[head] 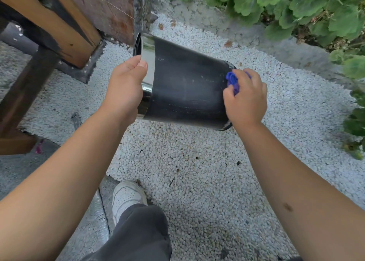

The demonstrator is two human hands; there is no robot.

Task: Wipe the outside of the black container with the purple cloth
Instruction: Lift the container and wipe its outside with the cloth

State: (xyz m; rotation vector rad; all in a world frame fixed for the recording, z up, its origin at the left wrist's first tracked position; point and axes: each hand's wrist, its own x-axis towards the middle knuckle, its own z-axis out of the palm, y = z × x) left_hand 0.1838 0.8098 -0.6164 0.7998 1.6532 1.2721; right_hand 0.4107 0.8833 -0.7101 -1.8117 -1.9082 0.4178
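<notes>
I have the black container point(187, 91) held off the ground on its side, in the middle of the view above the white gravel point(197, 172), its open rim with the shiny band pointing left and its base pointing right. The dark wall facing me shows pale specks and a faint streak, so I judge the wipe is under way but not finished.

My left hand point(126, 87) clamps the rim, thumb lying over the shiny band and fingers curled round the edge. My right hand point(246, 96) is bunched tight on the purple cloth point(233, 83) and presses it against the wall right at the base end. The two hands sit well apart, one at each end of the container.

To do this stroke well, I would keep the left grip firm so the container cannot roll, draw the cloth from the base toward the rim in long overlapping passes, then turn the container a little to bring the hidden far side round. A flatter cloth would cover more wall than this tight wad.

Further out, a wooden post point(25, 94) stands at the left, green leaves point(296, 6) fill the far right, and my white shoe point(126, 197) is near, below.
</notes>
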